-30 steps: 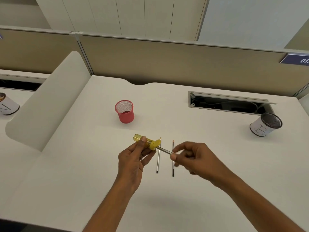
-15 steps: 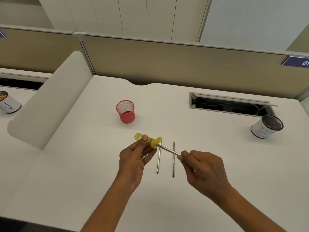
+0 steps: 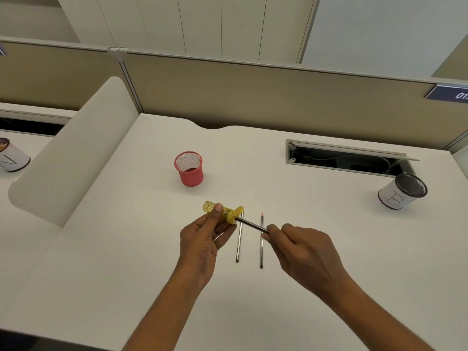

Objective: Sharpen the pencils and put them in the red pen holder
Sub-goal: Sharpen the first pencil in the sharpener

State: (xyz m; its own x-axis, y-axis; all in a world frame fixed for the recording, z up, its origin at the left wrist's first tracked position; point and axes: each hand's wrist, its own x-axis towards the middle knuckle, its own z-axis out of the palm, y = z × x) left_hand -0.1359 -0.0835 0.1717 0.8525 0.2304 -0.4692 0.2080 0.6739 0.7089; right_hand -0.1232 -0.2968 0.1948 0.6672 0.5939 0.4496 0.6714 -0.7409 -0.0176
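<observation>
My left hand (image 3: pixel 202 239) grips a yellow see-through pencil sharpener (image 3: pixel 222 212) above the white desk. A dark pencil (image 3: pixel 250 224) sticks out of the sharpener's round end, and my right hand (image 3: pixel 304 252) pinches its far end. Two more pencils lie side by side on the desk below: one (image 3: pixel 239 244) just under the sharpener, the other (image 3: pixel 261 252) with its sharpened tip pointing away from me. The red mesh pen holder (image 3: pixel 189 168) stands upright behind the hands, with no pencil showing in it.
A white-wrapped mesh cup marked B (image 3: pixel 401 191) stands at the right. An open cable tray (image 3: pixel 344 159) is set into the desk behind it. A curved white divider (image 3: pixel 73 153) borders the left side, with another cup (image 3: pixel 11 155) beyond it.
My right hand has turned over on the pencil and shifted a little right and down, showing more of the shaft. The left hand and the sharpener stay in place.
</observation>
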